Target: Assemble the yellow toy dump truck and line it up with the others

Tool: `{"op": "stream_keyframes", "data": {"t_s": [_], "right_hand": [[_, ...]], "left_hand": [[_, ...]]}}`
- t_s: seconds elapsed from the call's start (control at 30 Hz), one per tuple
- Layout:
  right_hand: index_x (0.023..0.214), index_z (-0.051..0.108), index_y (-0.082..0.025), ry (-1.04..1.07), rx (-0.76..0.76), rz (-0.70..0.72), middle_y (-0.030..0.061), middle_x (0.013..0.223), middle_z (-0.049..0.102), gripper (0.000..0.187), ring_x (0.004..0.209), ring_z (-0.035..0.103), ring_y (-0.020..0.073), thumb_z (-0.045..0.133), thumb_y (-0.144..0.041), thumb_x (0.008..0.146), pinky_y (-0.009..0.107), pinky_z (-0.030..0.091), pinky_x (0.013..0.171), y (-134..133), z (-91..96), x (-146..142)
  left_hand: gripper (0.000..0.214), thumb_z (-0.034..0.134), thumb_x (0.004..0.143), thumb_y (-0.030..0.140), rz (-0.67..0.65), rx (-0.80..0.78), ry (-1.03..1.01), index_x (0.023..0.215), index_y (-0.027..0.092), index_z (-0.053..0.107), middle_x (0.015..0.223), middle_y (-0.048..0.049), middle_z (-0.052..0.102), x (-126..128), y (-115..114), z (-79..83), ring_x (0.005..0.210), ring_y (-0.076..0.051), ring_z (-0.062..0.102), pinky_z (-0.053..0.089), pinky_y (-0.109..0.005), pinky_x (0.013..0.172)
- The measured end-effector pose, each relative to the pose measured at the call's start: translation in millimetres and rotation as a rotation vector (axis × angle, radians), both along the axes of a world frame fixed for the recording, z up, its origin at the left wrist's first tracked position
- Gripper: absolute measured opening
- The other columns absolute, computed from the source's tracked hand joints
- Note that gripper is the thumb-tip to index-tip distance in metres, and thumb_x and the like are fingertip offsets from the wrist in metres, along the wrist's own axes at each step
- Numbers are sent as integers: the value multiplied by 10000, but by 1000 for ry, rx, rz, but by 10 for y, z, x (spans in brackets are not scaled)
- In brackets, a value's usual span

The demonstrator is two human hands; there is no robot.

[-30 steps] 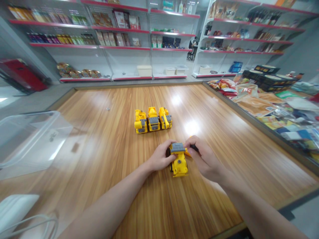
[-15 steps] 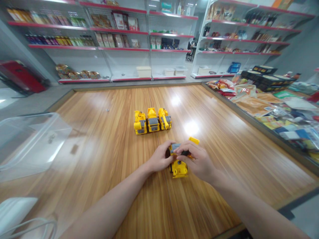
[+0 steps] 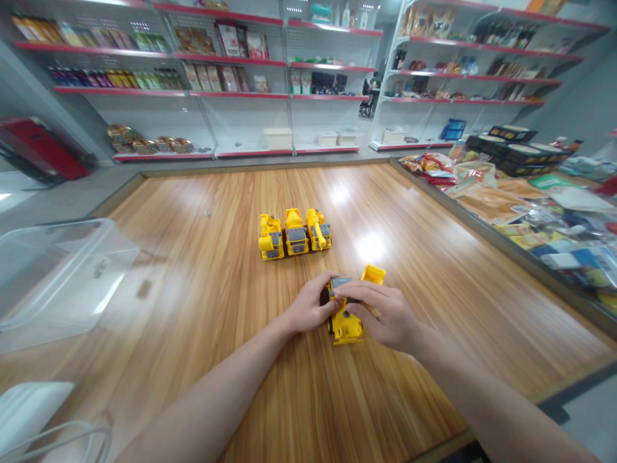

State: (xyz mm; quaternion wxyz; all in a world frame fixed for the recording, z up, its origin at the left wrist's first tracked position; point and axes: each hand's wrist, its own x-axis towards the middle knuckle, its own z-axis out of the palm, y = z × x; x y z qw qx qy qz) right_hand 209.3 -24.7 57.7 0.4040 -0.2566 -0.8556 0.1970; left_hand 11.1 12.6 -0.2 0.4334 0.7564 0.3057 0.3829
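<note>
A yellow toy construction truck [image 3: 348,329] with a grey cab top lies on the wooden table, its front or rear end towards me. My left hand [image 3: 313,303] is closed round its left side, by a black wheel. Over the right side of the truck, my right hand [image 3: 385,312] is bent with thumb and fingers towards each other. Beyond its knuckles a yellow scoop-shaped toy part [image 3: 373,274] sticks out, its hollow side showing. The right fingers seem to hold this part, but the grasp itself is hidden.
Three yellow toy trucks [image 3: 295,235] stand side by side farther back. A clear plastic bin [image 3: 62,276] is on the left, with a white object and cables [image 3: 38,411] nearer me. Packaged goods [image 3: 511,199] lie beyond the right edge; shelves [image 3: 231,64] line the back.
The scoop-shaped part has turned, so more of its hollow side shows. My right fingers have straightened and shifted slightly over the truck. My left hand and the truck have barely moved.
</note>
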Motion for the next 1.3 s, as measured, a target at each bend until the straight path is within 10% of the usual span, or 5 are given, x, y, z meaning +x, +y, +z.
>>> {"op": "stream_keyframes", "data": {"t_s": [1.3], "right_hand": [[1255,599,-221,-7,-50,35,84,1040,634,407,957,621,185,570,-102,867,338,541,837,25,9,14]], "left_hand": [[373,587,819,238,8,-2,17,1179,165,522,1072,-68,626,11,-12,47,981,-219,594,463,-346,896]]}}
